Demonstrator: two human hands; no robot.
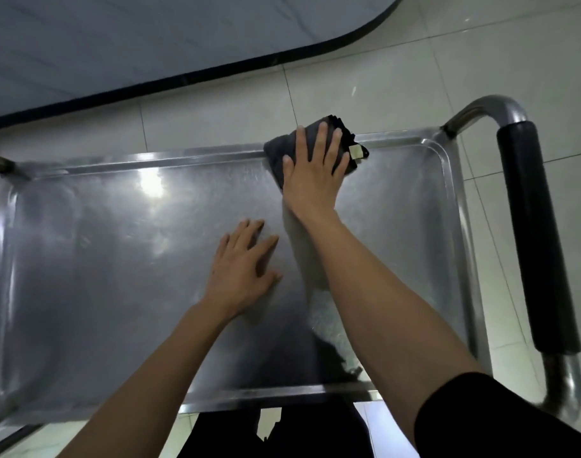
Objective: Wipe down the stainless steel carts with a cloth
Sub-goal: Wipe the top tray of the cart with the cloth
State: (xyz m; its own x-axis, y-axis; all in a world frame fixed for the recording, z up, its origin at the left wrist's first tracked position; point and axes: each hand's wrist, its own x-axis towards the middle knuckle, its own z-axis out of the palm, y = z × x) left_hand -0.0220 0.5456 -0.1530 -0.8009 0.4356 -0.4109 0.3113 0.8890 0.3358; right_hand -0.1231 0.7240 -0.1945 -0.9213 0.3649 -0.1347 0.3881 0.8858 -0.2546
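Note:
A stainless steel cart (94,259) with a shallow rimmed top tray fills the view below me. A folded dark grey cloth (277,152) with a small pale tag lies over the tray's far rim, right of centre. My right hand (312,173) presses flat on the cloth, fingers spread and pointing away from me. My left hand (242,269) rests palm down on the bare tray surface near the middle, fingers apart, holding nothing. Part of the cloth is hidden under my right hand.
The cart's push handle (533,226), a steel tube with a black grip, stands along the right side. A grey mattress-like pad with dark edging (150,38) lies on the pale tiled floor (381,61) beyond the cart. Dark clothing shows at the near edge.

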